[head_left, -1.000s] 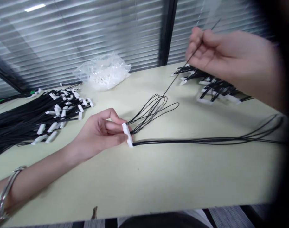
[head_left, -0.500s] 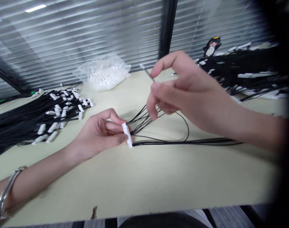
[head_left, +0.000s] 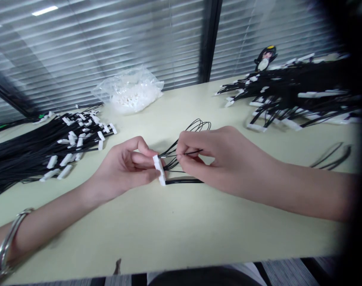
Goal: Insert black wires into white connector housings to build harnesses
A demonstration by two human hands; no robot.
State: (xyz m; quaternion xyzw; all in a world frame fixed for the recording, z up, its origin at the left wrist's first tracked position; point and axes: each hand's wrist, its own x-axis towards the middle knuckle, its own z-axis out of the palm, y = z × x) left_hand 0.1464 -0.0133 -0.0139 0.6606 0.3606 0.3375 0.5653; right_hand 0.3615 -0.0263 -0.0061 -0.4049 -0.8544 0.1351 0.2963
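A white connector housing (head_left: 159, 171) is pinched between the thumb and fingers of my left hand (head_left: 126, 165). Several thin black wires (head_left: 183, 181) run out of its right side, some curving up into loops above my right hand. My right hand (head_left: 219, 159) pinches a single black wire (head_left: 171, 155) between thumb and forefinger. That wire's small metal tip is at the housing's upper right side; whether it sits inside a slot I cannot tell. My right hand covers part of the wires behind it.
To the left lies a bundle of black wires with white connectors (head_left: 70, 147). A clear plastic bag (head_left: 133, 93) of small white parts sits at the back. More wired connectors (head_left: 288, 99) are heaped at the back right, near a penguin figure (head_left: 266, 58). Blinds (head_left: 124, 39) stand behind the table.
My right hand has come down and left from above the table to the housing, bringing the wire's tip to it. My left hand and the housing have stayed in place.
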